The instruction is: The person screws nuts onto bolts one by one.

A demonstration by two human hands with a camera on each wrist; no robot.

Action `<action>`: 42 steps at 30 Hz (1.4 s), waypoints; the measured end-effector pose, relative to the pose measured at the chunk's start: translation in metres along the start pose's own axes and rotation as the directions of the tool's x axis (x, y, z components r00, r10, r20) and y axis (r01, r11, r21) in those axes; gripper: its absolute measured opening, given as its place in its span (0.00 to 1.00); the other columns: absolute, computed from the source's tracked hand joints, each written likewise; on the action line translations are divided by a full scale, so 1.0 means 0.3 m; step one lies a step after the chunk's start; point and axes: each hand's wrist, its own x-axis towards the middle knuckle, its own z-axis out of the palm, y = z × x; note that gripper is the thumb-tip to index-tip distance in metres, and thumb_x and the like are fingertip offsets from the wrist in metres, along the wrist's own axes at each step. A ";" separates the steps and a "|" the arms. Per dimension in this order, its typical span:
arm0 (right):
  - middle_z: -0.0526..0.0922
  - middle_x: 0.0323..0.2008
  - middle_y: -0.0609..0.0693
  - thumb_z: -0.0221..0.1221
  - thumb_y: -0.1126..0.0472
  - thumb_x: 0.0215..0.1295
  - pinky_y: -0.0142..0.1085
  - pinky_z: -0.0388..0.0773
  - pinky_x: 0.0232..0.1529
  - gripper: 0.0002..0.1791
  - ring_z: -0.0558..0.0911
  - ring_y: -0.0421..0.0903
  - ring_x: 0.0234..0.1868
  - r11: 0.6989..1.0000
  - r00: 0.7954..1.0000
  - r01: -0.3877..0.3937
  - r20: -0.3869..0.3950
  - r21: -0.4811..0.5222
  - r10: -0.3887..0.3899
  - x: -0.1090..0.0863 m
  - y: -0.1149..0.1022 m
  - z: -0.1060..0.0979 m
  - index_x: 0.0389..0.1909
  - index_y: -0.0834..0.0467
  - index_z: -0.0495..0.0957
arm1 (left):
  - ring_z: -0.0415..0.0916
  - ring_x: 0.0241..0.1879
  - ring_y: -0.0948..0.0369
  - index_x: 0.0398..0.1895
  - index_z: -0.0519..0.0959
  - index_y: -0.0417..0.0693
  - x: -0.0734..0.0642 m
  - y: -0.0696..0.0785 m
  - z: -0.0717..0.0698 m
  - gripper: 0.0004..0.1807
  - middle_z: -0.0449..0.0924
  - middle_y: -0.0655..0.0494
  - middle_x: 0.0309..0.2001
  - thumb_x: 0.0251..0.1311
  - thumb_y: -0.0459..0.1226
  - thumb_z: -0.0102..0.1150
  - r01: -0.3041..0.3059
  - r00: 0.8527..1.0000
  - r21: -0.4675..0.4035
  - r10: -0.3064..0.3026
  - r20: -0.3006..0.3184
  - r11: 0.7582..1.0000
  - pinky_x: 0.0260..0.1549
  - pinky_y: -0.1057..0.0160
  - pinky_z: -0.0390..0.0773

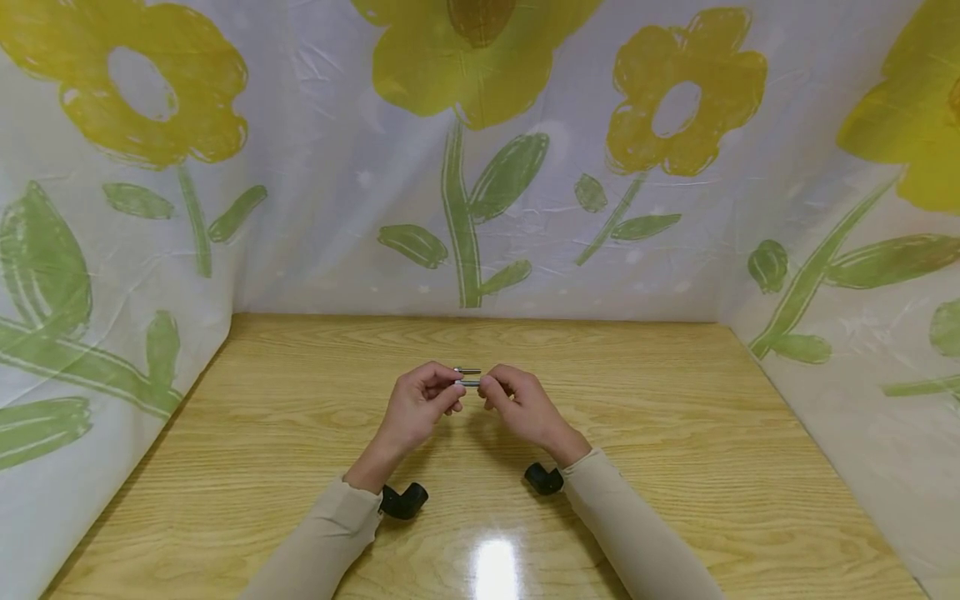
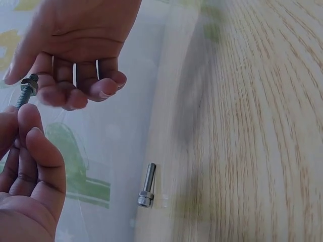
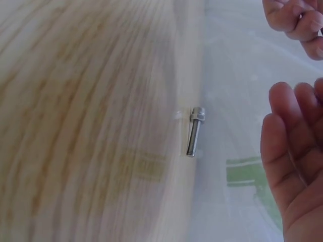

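My left hand (image 1: 416,404) pinches a small metal bolt (image 1: 471,383) between thumb and fingers, above the table. A hex nut (image 2: 29,86) sits on the bolt's threaded end, which points towards my right hand (image 1: 525,406). The right thumb and fingers are loosely bent around that end; in the left wrist view the thumb stands a little apart from the nut. A second bolt (image 2: 149,182), with a nut up by its head, lies on the table just beyond the hands. It also shows in the right wrist view as a bolt (image 3: 195,132) by itself.
The wooden table (image 1: 637,375) is bounded at the back and sides by a white cloth (image 1: 315,250) printed with yellow flowers. Black curved pieces (image 1: 405,502) are at both wrists. A light reflection lies on the front of the table.
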 end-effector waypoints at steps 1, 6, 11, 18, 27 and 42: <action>0.80 0.34 0.53 0.50 0.50 0.74 0.40 0.77 0.31 0.11 0.79 0.44 0.31 1.000 1.000 -0.009 -0.001 0.001 0.009 -0.001 -0.002 0.000 0.40 0.52 0.77 | 0.77 0.30 0.35 0.43 0.77 0.27 0.000 0.000 -0.001 0.08 0.80 0.35 0.35 0.62 0.24 0.57 -0.002 1.000 -0.001 0.002 0.002 1.000 0.31 0.47 0.80; 0.78 0.39 0.46 0.59 0.57 0.68 0.44 0.77 0.32 0.13 0.79 0.41 0.33 0.999 1.000 -0.001 -0.016 0.037 0.001 -0.002 -0.011 0.001 0.51 0.51 0.71 | 0.77 0.30 0.37 0.43 0.76 0.26 0.000 0.000 -0.004 0.08 0.79 0.30 0.37 0.62 0.24 0.56 -0.003 1.000 0.001 0.003 0.001 1.000 0.32 0.48 0.80; 0.79 0.36 0.53 0.57 0.64 0.68 0.43 0.78 0.35 0.10 0.81 0.47 0.32 0.995 0.998 0.059 -0.022 0.081 -0.057 0.001 -0.013 0.004 0.48 0.56 0.71 | 0.77 0.30 0.37 0.43 0.77 0.27 0.000 -0.002 -0.005 0.08 0.79 0.30 0.37 0.62 0.24 0.57 -0.001 1.000 -0.002 0.001 -0.004 1.000 0.31 0.50 0.81; 0.80 0.34 0.55 0.51 0.55 0.73 0.39 0.78 0.32 0.07 0.81 0.45 0.31 0.998 1.000 0.015 0.014 0.060 -0.016 -0.004 -0.013 -0.001 0.40 0.53 0.75 | 0.79 0.28 0.47 0.43 0.77 0.28 -0.002 -0.003 -0.002 0.08 0.78 0.29 0.37 0.62 0.25 0.57 0.006 1.000 0.002 -0.006 0.000 1.000 0.29 0.57 0.81; 0.81 0.37 0.54 0.49 0.49 0.73 0.42 0.77 0.33 0.14 0.80 0.46 0.33 0.999 0.999 -0.032 0.040 0.015 0.032 -0.004 -0.017 -0.005 0.44 0.55 0.76 | 0.79 0.28 0.47 0.43 0.77 0.28 -0.004 0.001 -0.001 0.08 0.79 0.32 0.35 0.62 0.25 0.57 -0.006 1.000 0.015 0.006 -0.002 1.000 0.29 0.56 0.81; 0.79 0.32 0.52 0.52 0.67 0.71 0.40 0.77 0.29 0.03 0.81 0.54 0.31 0.999 0.999 0.046 0.017 0.015 -0.046 -0.009 -0.138 -0.023 0.39 0.62 0.74 | 0.77 0.30 0.36 0.42 0.77 0.28 -0.005 -0.002 0.003 0.07 0.79 0.31 0.36 0.62 0.24 0.56 -0.001 1.000 -0.006 0.001 -0.004 1.000 0.31 0.51 0.81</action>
